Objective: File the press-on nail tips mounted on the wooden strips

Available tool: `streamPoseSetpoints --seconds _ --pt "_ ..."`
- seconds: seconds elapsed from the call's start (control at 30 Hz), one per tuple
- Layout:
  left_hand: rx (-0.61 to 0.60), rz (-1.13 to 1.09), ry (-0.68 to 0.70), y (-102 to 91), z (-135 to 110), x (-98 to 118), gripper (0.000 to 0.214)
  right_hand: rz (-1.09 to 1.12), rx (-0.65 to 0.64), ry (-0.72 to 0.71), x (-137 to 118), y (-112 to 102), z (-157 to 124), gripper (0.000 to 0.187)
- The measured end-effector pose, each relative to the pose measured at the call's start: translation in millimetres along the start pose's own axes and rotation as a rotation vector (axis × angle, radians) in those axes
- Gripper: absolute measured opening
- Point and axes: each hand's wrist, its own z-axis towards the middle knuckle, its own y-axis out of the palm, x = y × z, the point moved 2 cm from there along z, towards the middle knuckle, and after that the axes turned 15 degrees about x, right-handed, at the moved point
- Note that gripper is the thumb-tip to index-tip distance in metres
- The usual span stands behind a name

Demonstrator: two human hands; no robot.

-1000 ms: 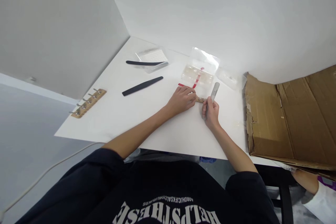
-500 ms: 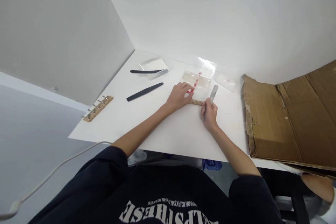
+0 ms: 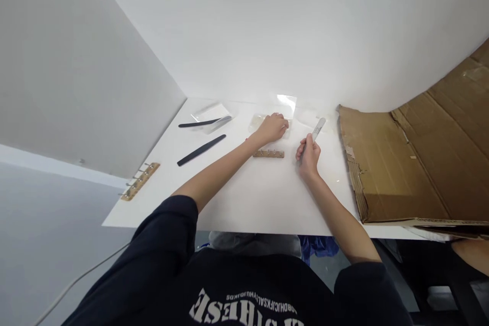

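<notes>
My left hand (image 3: 273, 128) reaches to the far side of the white table (image 3: 244, 193) and rests on a clear plastic tray (image 3: 256, 123), its fingers curled over it. What, if anything, the fingers hold is hidden. My right hand (image 3: 307, 152) is closed on a grey nail file (image 3: 318, 129) that points up and away. A small wooden strip (image 3: 269, 154) with pegs lies flat on the table between the two hands, touched by neither.
Two black nail files (image 3: 201, 150) (image 3: 194, 124) lie at the left, the far one beside a clear packet (image 3: 213, 112). A second pegged wooden strip (image 3: 139, 181) sits at the table's left edge. A large opened cardboard box (image 3: 412, 163) fills the right side.
My left hand has let go of the wooden strip and moved forward to the clear tray. My right hand has lifted the grey file off the strip. The camera has tilted.
</notes>
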Motion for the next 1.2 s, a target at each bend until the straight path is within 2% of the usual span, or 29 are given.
streamPoseSetpoints --seconds 0.3,0.57,0.77,0.9,1.2 --pt "-0.051 0.052 0.065 7.2 10 -8 0.023 0.001 -0.013 0.014 -2 1 -1 0.052" --pt "0.003 0.025 0.092 16.2 9 -6 0.03 -0.036 -0.005 0.009 0 -1 -2 0.051" --pt "0.0 -0.141 0.051 16.6 13 -13 0.025 -0.028 -0.009 -0.017 1 -3 1 0.053" --pt "0.004 -0.292 -0.029 15.2 17 -24 0.022 -0.029 0.005 -0.02 2 -3 3 0.053" --pt "0.031 -0.337 -0.119 13.6 21 -31 0.024 -0.059 -0.01 0.004 3 -3 -1 0.052"
